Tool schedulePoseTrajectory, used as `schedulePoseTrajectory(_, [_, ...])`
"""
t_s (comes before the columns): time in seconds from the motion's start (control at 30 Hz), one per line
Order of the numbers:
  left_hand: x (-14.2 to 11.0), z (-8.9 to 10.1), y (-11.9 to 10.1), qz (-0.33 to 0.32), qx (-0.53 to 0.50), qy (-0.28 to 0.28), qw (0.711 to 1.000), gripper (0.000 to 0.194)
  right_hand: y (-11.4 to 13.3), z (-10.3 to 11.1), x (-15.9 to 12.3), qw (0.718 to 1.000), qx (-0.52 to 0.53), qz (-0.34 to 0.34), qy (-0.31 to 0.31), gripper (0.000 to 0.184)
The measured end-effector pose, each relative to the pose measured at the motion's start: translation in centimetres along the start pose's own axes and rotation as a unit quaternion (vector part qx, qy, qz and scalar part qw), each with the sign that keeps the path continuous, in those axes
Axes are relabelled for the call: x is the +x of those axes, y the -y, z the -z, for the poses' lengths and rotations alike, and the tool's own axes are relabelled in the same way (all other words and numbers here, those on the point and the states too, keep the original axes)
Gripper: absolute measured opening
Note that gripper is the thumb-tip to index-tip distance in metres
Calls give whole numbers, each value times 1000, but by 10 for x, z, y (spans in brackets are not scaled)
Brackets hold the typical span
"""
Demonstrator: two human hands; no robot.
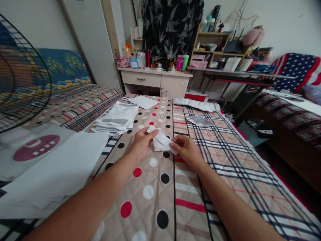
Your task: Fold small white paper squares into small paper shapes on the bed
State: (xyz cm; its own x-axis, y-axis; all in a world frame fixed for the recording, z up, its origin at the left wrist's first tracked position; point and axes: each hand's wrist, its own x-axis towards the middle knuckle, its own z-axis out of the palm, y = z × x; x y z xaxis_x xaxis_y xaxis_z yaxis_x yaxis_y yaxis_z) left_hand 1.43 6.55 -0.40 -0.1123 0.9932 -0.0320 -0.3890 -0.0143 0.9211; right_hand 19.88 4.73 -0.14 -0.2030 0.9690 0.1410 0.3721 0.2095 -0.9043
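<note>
Between my hands is a small piece of folded white paper (162,141), its layers overlapping along a slanted edge. My left hand (142,142) pinches its upper left part, thumb on top. On the other side, my right hand (187,147) grips the lower right corner between thumb and fingers. The paper is just over the dotted bedspread (147,192); I cannot tell whether it touches the cloth. Small dark marks show along its lower edge. The fingers beneath the paper are hidden.
Left of my hands lie a stack of printed sheets (116,117) and large white sheets (67,167). A white sheet (144,102), a long pleated white paper strip (197,104) and a greyish paper piece (200,121) lie farther off. A fan (22,73) stands at the left.
</note>
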Motion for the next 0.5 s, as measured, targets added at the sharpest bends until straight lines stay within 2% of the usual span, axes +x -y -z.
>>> schedulePoseTrajectory(0.07, [-5,-4,1,25,-3,16,1000,38,5,-6,-3,1000,24,-12,6,15])
schedulePoseTrajectory(0.17, [-12,-9,4,37,32,42,998,38,10,-14,-7,995,91,-37,-19,20])
schedulePoseTrajectory(0.27, [-15,-11,7,31,58,43,997,35,12,-18,-8,985,156,-72,-24,25])
schedulePoseTrajectory(0.37, [-15,-11,8,46,63,50,996,37,11,-19,-8,982,171,-78,-27,27])
schedulePoseTrajectory(0.5, [-16,-9,5,89,90,127,984,41,10,-14,-6,979,187,-50,-65,29])
